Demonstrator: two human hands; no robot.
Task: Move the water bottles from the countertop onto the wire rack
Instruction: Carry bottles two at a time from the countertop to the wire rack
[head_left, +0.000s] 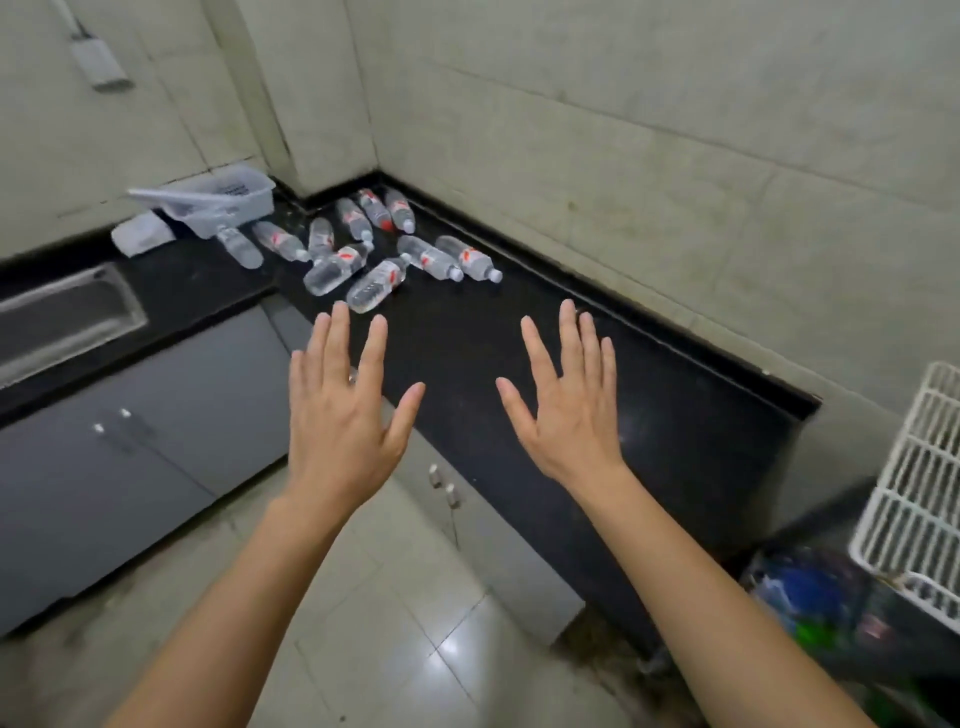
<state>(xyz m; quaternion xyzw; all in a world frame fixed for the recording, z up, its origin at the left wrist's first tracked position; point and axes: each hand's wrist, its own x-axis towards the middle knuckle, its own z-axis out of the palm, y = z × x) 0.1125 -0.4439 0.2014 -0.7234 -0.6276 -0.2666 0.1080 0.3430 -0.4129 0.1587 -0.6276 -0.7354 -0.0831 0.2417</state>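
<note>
Several clear water bottles (375, 283) with red-and-white labels lie on their sides in the far corner of the black countertop (597, 395). A white wire rack (914, 499) stands at the right edge of the view, beyond the counter's near end. My left hand (345, 410) is stretched out flat, fingers apart, holding nothing, its fingertips just short of the nearest bottle. My right hand (569, 405) is held the same way over bare counter, well short of the bottles.
A white plastic basket (223, 200) and a folded white cloth (143, 236) sit at the back left by the bottles. A steel sink (62, 322) is set in the left counter. Grey cabinet doors (130, 447) and tiled floor lie below. Coloured clutter (810, 597) sits under the rack.
</note>
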